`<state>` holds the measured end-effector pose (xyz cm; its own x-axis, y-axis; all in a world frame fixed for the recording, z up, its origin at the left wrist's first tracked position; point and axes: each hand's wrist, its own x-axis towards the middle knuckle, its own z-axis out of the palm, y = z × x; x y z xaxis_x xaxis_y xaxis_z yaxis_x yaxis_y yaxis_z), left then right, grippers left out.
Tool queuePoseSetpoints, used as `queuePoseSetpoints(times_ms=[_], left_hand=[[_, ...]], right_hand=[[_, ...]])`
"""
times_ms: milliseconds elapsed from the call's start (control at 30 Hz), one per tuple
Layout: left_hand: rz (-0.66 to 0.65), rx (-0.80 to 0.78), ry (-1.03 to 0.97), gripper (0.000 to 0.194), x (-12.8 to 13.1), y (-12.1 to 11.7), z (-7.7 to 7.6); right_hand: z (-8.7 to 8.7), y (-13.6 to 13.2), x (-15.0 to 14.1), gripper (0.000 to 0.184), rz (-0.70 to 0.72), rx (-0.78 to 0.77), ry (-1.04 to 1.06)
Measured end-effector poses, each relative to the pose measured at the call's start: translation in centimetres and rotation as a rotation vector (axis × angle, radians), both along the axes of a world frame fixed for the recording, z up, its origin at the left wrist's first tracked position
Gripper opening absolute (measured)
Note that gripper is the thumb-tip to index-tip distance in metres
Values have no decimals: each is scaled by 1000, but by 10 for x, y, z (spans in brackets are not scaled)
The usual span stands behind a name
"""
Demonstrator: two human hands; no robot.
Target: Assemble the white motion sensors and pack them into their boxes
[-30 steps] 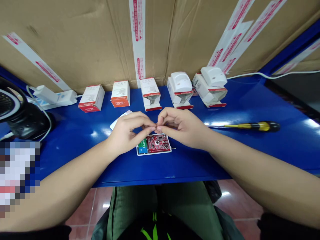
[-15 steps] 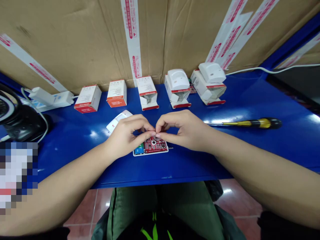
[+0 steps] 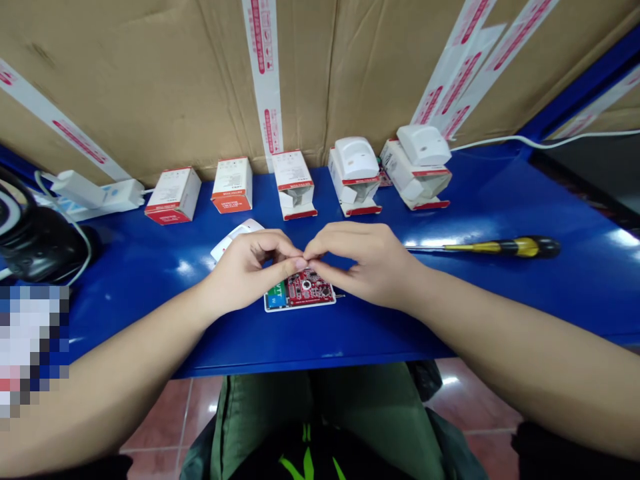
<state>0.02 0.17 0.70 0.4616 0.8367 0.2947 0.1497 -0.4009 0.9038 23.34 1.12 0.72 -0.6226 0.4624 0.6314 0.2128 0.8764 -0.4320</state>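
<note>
- The left hand (image 3: 247, 268) and right hand (image 3: 364, 265) meet just above a red circuit board (image 3: 306, 289), fingers (image 3: 295, 262) pinched together at the tips; whether they grip anything is too small to tell.
- The board lies in a white casing (image 3: 300, 307) on the blue desk (image 3: 145, 293).
- A yellow-handled screwdriver (image 3: 500, 248) lies off to the right.

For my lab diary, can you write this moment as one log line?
left hand and right hand meet | above red circuit board | held item: too small to tell

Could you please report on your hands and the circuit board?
Left hand, right hand: fingertips meeting over red circuit board; anything pinched too small to see.
</note>
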Motion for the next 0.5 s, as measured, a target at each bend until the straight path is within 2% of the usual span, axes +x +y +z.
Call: queuePoseSetpoints(times_ms=[167,333,433,500], left_hand=[[-36,-58,-26,21,-3,3,1],[-71,-133,-48,14,-5,4,-2],[-66,-61,-3,11,-8,4,-2],[-54,91,84,14,-11,4,2]], right_hand=[[-1,-2,-1,23,-56,173,-37],[-3,-1,-2,26,-84,250,-61],[-3,0,-1,25,-100,209,-32],[-1,2,1,21,-119,103,-20]])
